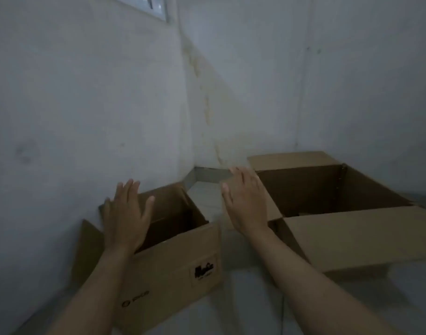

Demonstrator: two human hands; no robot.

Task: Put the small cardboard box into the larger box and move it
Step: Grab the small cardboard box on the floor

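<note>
Both hands are spread wide and holding nothing, left hand (126, 217) over the small box (163, 259) at 7 o'clock, right hand (246, 201) between boxes, so we'd clamp opposite walls before lifting toward the big box (366, 238) at 4 o'clock.

Two pale walls (86, 93) meet in a corner – a yellowish stain (207, 107) runs down the seam. A window (144, 6) edge shows at top left. The floor (255, 298) is light grey.

window (144, 6): cut off by top edge
small box (168, 269) print: blurred, unreadable
larger box (352, 238) floor: mostly hidden
</note>
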